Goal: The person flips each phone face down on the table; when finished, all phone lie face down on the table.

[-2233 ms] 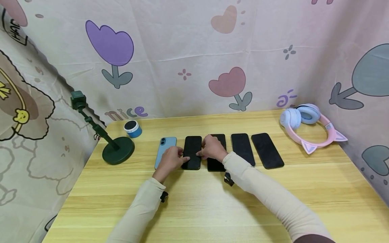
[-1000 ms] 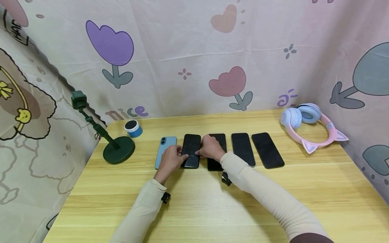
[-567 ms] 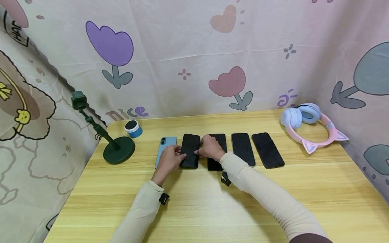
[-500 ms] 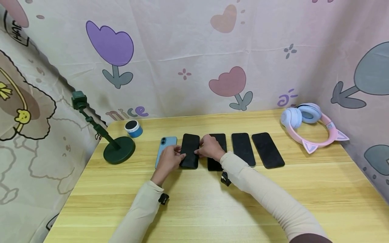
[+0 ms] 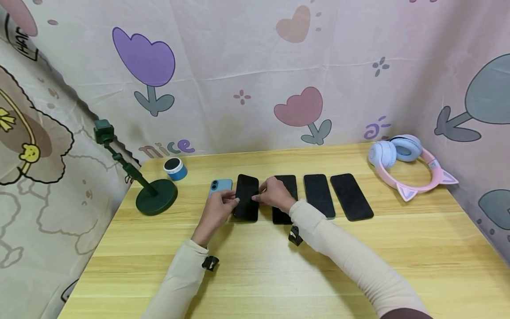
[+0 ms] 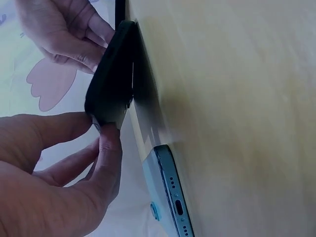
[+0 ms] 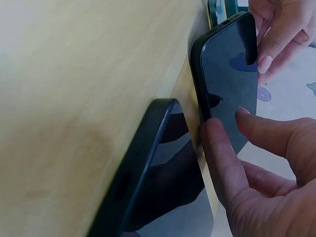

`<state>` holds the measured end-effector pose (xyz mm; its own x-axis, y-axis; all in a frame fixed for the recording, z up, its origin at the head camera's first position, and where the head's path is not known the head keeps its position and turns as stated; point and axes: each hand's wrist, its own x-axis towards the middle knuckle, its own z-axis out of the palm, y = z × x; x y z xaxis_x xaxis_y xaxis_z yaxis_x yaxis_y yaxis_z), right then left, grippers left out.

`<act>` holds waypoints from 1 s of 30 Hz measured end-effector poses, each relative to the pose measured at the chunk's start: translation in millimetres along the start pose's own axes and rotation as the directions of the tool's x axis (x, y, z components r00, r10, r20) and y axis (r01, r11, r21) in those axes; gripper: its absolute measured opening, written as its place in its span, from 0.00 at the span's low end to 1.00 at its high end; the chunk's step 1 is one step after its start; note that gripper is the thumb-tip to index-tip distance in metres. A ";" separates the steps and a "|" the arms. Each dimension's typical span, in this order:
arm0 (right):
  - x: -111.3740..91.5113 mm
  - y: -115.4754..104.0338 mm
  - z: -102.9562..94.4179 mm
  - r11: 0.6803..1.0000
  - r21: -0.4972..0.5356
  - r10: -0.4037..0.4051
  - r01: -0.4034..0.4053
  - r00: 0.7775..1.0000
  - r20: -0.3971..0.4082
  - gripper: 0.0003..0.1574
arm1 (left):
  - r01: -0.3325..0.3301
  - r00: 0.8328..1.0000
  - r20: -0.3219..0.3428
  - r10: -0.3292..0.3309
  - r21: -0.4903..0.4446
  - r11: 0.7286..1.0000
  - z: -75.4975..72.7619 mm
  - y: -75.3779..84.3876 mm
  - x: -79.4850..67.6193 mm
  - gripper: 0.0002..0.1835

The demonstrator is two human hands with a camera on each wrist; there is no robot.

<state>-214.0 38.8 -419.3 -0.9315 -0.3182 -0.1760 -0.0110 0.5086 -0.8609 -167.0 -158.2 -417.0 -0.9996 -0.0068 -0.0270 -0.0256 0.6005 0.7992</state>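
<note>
Both hands hold a black smartphone (image 5: 247,204), one at each long side. My left hand (image 5: 215,210) pinches its left edge between thumb and fingers. On the right edge, my right hand (image 5: 276,195) has its thumb on the screen and a finger against the side. In the left wrist view this phone (image 6: 109,79) is raised off the wooden surface at a tilt. Just left of it lies a light blue phone (image 5: 221,185), camera side up, partly hidden behind my left hand. Another black phone (image 5: 288,188) lies under my right hand, partly covered.
Two more dark phones, one upright (image 5: 319,195) and one slanted (image 5: 352,197), lie further right on the table (image 5: 259,274). Pink cat-ear headphones (image 5: 410,190) occupy the back right. A green stand (image 5: 156,197) and a small blue-and-white cylinder (image 5: 175,169) stand at the left.
The held black phone has shifted left, toward the light blue phone, and slightly back. Both hands moved with it, and my left hand now covers more of the blue phone.
</note>
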 end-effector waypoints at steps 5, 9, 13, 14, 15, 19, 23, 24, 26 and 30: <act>-2.6 -0.1 0.1 0.999 0.032 -0.026 0.026 1.000 0.008 0.20 | 0.015 1.000 -0.008 -0.016 -0.048 0.999 -1.1 -1.8 -0.6 0.18; -3.9 0.8 1.4 0.997 0.072 -0.028 0.027 1.000 0.011 0.20 | 0.034 0.999 0.000 -0.035 -0.104 0.994 -1.1 -3.2 -1.1 0.18; -3.2 3.4 3.1 0.994 0.105 -0.021 0.020 1.000 0.006 0.22 | 0.033 0.999 0.002 -0.033 -0.148 0.988 -1.4 -4.4 -1.4 0.18; -2.8 4.1 3.6 0.994 0.112 -0.018 0.018 1.000 0.005 0.22 | 0.028 1.000 -0.001 -0.028 -0.155 0.988 -1.7 -4.2 -1.6 0.17; -2.5 4.7 4.0 0.992 0.122 -0.014 0.013 1.000 0.005 0.22 | 0.024 1.000 -0.003 -0.025 -0.165 0.986 -1.9 -3.9 -1.7 0.17; -2.5 4.9 5.3 0.986 0.167 0.004 -0.006 1.000 0.012 0.23 | 0.009 1.000 -0.006 -0.010 -0.201 0.979 -3.2 -3.2 -1.8 0.17; -3.7 4.6 5.8 0.982 0.188 0.003 -0.007 1.000 0.021 0.23 | 0.019 1.000 0.003 -0.019 -0.224 0.974 -3.5 -3.1 -1.1 0.17; -4.0 4.6 5.9 0.982 0.189 0.003 -0.007 1.000 0.023 0.22 | 0.020 1.000 0.006 -0.019 -0.226 0.974 -3.4 -2.9 -1.1 0.17; -4.5 4.7 6.3 0.980 0.200 0.005 -0.010 1.000 0.027 0.22 | 0.025 1.000 0.013 -0.023 -0.238 0.971 -3.4 -2.9 -0.7 0.17; -5.6 4.8 7.1 0.971 0.237 0.006 -0.014 0.999 0.038 0.22 | 0.036 0.999 0.032 -0.027 -0.289 0.957 -3.5 -2.3 -0.6 0.18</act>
<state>-206.2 37.4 -425.8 -0.9172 -0.3453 -0.1987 0.0890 0.3086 -0.9470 -166.4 -162.3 -416.7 -0.9977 0.0027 -0.0682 -0.0632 0.3427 0.9373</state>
